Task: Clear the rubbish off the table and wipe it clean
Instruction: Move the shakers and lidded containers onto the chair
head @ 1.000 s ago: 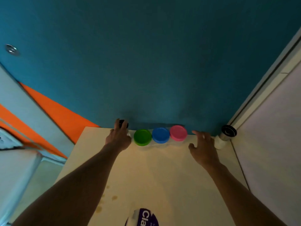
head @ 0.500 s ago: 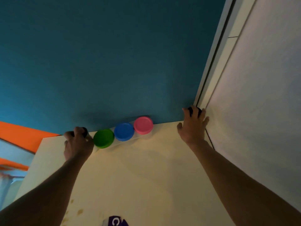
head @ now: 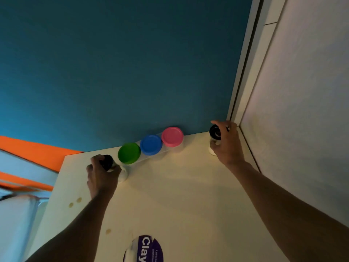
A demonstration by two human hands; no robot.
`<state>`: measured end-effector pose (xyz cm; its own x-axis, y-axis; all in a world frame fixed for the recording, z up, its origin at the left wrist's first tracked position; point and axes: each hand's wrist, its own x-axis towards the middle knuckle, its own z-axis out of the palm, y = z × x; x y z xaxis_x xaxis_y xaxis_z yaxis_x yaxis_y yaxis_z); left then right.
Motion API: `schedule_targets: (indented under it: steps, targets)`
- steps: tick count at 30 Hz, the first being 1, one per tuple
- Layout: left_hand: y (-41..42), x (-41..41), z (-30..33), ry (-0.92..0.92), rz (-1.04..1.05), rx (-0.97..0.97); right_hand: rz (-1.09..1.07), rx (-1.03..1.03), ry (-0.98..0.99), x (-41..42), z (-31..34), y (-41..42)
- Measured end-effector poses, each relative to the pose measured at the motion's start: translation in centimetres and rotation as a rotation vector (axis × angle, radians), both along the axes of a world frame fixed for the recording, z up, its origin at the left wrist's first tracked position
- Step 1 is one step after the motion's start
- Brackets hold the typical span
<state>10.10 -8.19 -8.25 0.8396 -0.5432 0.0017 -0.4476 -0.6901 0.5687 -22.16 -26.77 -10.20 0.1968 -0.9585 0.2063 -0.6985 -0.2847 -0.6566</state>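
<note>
The left hand (head: 103, 173) curls its fingers (head: 94, 160) round a small black-capped bottle (head: 113, 166) at the far left of the desk (head: 181, 195), and the right hand (head: 227, 142) pinches a second black-capped bottle (head: 215, 138) in the far right corner. Between the two sets of fingers stands a row of tubs with a green lid (head: 129, 153), blue lid (head: 151, 144) and pink lid (head: 172, 136). Both bottles look light, rigid and top-heavy, best gripped round the body below the cap; brown stains (head: 75, 202) lie nearer than the left fingers.
</note>
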Motion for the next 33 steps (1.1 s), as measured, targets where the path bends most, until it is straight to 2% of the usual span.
schedule_targets:
  steps: [5,13,18,25,33]
  targets:
    - [3.4,-1.9,0.6,-0.014,-0.035,-0.04,0.001,0.131,-0.075,0.5,1.1,3.4]
    - [8.8,-4.9,3.4,0.018,-0.183,-0.081,0.134,0.166,-0.098,2.3,4.1,11.3]
    - [12.8,-6.3,5.0,0.025,-0.326,-0.011,0.232,0.187,-0.066,4.1,6.4,17.6]
    - [18.7,-7.4,6.1,0.045,-0.465,-0.007,0.345,0.216,-0.062,5.8,8.3,26.8]
    - [26.7,-7.0,6.3,0.01,-0.549,0.007,0.41,0.219,0.016,7.5,9.9,36.5]
